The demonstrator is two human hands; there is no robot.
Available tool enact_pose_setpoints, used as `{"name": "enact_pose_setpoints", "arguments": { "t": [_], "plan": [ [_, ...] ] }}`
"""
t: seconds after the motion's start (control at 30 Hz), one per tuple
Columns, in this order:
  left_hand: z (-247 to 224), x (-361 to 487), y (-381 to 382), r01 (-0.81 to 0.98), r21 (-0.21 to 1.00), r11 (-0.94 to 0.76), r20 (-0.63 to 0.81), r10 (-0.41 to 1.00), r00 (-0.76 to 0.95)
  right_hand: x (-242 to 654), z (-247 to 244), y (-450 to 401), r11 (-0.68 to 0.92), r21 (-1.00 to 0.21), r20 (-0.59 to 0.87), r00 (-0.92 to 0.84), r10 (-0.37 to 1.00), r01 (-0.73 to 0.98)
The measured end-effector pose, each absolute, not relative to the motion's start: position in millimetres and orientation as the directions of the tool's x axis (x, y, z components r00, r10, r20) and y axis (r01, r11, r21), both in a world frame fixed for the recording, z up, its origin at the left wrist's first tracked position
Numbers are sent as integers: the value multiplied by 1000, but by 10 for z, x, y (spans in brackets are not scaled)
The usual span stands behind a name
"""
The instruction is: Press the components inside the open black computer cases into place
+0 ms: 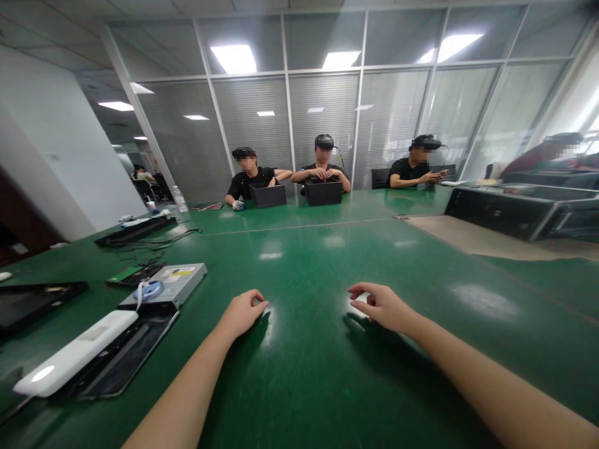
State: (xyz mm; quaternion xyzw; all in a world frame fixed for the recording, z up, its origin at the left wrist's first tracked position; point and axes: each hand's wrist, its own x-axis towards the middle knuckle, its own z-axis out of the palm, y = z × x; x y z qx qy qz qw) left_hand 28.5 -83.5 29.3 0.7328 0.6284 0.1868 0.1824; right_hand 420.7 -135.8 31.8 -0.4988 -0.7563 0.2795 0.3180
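Note:
Both of my hands are over the green table, apart from each other and holding nothing. My left hand has its fingers loosely curled, with a gap between thumb and index finger. My right hand points inward, thumb and fingers apart. To the left of my left hand lies a silver optical drive with a blue and white cable coil on it. Nearer to me, a white power strip rests partly over a black panel.
A green circuit board and black parts are at the left. At the right a black computer case stands on a brown sheet. Across the table several people sit, two with black boxes. A plastic bottle stands far left.

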Motion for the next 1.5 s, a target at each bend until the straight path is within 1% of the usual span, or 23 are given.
{"name": "enact_pose_setpoints", "arguments": {
  "t": [0.3,0.47,0.83,0.9,0.97,1.03,1.07,1.17,1.23,1.27,1.3,1.37,1.5],
  "plan": [
    [397,351,-892,885,450,-120,4,991,132,4205,327,-1357,349,-722,210,-291,933,598],
    [384,344,-884,873,475,-115,29,993,115,4196,347,-1372,353,-728,222,-285,932,588],
    [278,306,-823,840,531,-112,76,994,84,4184,356,-1367,339,-732,184,-308,934,591],
    [272,303,-817,843,526,-112,79,993,83,4188,336,-1351,344,-721,182,-315,931,601],
    [275,305,-815,844,524,-115,86,993,81,4177,331,-1347,373,-691,212,-321,923,619],
    [283,309,-811,844,525,-109,103,993,64,4150,374,-1381,438,-629,298,-321,899,643],
    [286,311,-808,844,526,-104,111,992,53,4136,423,-1414,482,-577,367,-318,874,659],
    [285,313,-794,843,530,-92,120,992,33,4135,689,-1535,584,-345,614,-294,733,735],
    [282,314,-788,839,535,-101,114,992,46,4204,928,-1551,556,-210,736,-244,632,804],
    [283,317,-789,837,537,-106,108,993,56,4264,1044,-1515,507,-169,769,-208,604,845],
    [288,321,-793,836,538,-111,100,993,68,4340,1149,-1442,443,-142,787,-170,594,885],
    [309,335,-807,838,532,-120,82,993,90,4521,1298,-1196,312,-82,764,-142,630,946],
    [351,359,-815,861,498,-106,47,994,95,4817,1348,-545,178,84,552,-194,811,980]
  ]
}}
